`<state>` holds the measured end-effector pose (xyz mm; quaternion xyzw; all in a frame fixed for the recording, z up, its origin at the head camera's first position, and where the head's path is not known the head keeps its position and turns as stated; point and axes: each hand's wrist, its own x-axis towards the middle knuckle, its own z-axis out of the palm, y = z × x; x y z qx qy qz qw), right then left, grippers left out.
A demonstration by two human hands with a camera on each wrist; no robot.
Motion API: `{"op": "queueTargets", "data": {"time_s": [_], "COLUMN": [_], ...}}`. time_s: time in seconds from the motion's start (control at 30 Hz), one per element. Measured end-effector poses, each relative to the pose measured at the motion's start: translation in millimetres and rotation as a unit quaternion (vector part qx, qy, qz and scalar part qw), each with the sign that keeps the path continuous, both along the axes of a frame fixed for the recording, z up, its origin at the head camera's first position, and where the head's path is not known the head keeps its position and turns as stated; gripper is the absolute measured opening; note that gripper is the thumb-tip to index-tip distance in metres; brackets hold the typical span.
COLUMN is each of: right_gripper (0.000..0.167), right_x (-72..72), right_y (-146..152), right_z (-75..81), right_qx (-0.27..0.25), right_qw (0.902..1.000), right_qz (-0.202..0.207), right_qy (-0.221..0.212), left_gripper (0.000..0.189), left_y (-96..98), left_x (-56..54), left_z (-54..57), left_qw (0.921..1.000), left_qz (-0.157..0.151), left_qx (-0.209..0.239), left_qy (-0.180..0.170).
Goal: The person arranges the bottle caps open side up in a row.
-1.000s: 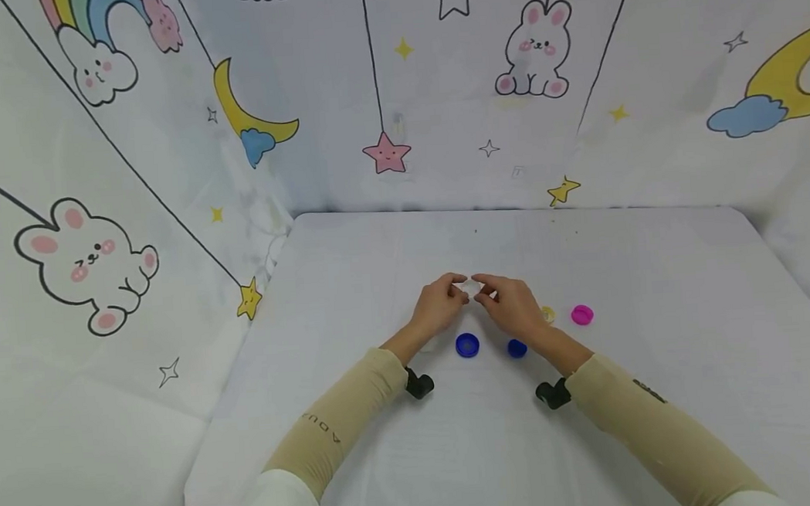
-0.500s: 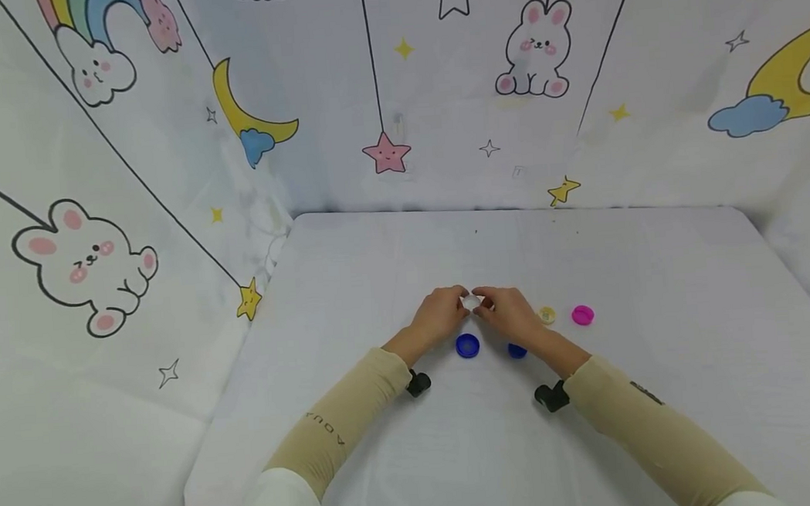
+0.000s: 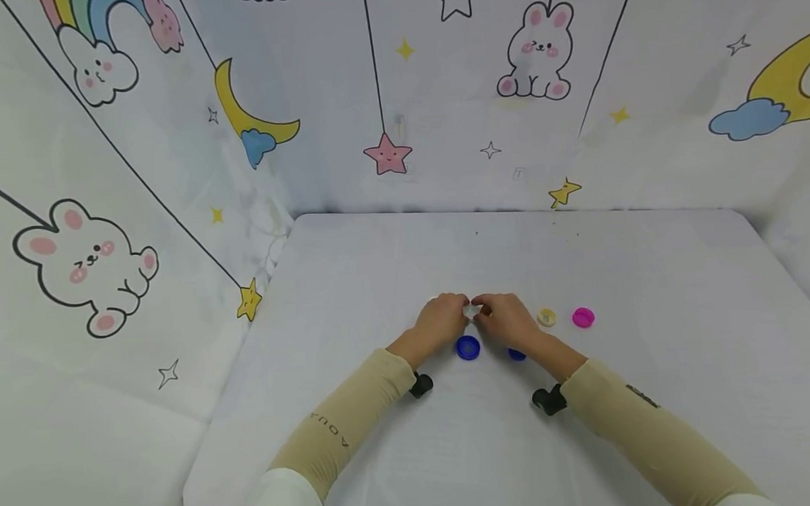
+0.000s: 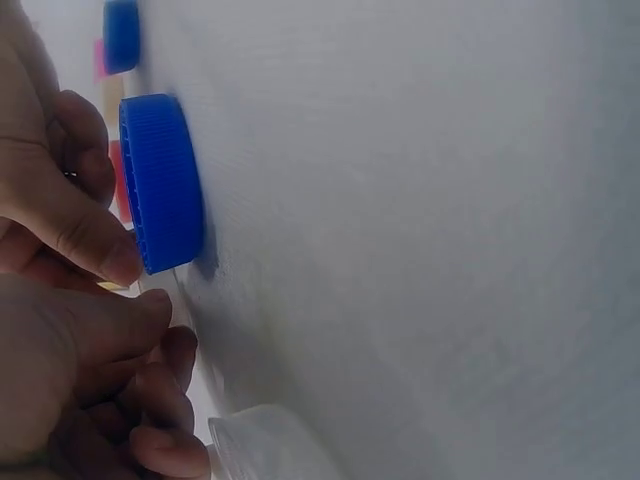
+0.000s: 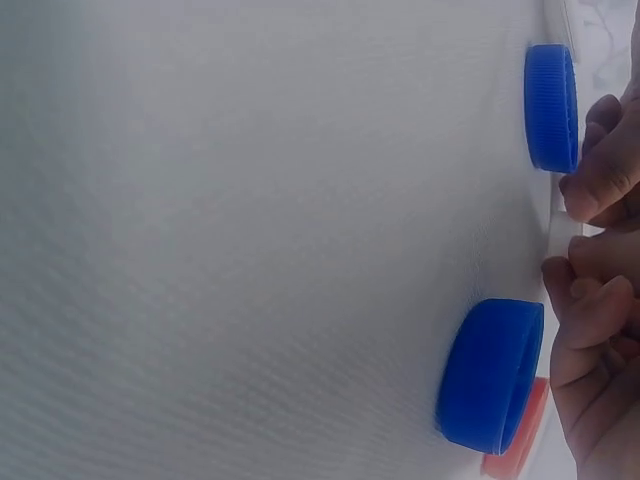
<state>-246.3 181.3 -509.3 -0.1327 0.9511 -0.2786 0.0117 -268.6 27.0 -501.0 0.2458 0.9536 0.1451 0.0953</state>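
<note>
A small whitish cap (image 5: 563, 235) sits between the two hands, low over the table in the right wrist view. My left hand (image 3: 442, 318) pinches one side of it between thumb and fingers. On the opposite side my right hand (image 3: 505, 320) pinches it too, so fingertips cover most of it. A ridged blue bottle cap (image 3: 468, 348) lies just nearer to me than the hands. Another blue cap (image 3: 517, 354) is partly hidden beneath the right wrist. Close to the left fingers is a translucent white piece (image 4: 270, 445), cut off by the frame.
To the right of my right hand lie a yellow cap (image 3: 547, 317) and a pink cap (image 3: 583, 318). A reddish cap (image 5: 520, 435) shows behind a blue one in the right wrist view. A white cloth covers the table (image 3: 377, 255), with a printed curtain behind it.
Both hands have come slightly toward me with the whitish cap between them. More of the yellow cap shows now, and the right wrist covers more of one blue cap.
</note>
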Motion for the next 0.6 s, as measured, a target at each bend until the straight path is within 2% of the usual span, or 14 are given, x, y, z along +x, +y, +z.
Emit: {"op": "queueTargets", "data": {"time_s": [0.3,0.47,0.6], "right_gripper": [0.032,0.032,0.032], "right_x": [0.1,-2.3,-6.3], "right_y": [-1,-5,-12], "right_z": [7.2,18.8,20.6], "right_qx": [0.017,0.031,0.054], "right_qw": [0.9997,0.9989,0.9980], "right_qz": [-0.008,-0.017,-0.020], "right_qy": [-0.013,-0.030,-0.026], "left_gripper": [0.037,0.034,0.032], "left_y": [-7.3,-24.9,-38.9], "left_x": [3.7,-1.4,-8.2], "left_z": [0.7,-1.2,-5.1], "left_qw": [0.9993,0.9976,0.9959], "left_qz": [0.016,0.036,0.055], "left_qx": [-0.017,0.012,0.038], "left_qy": [0.029,0.058,0.061]}}
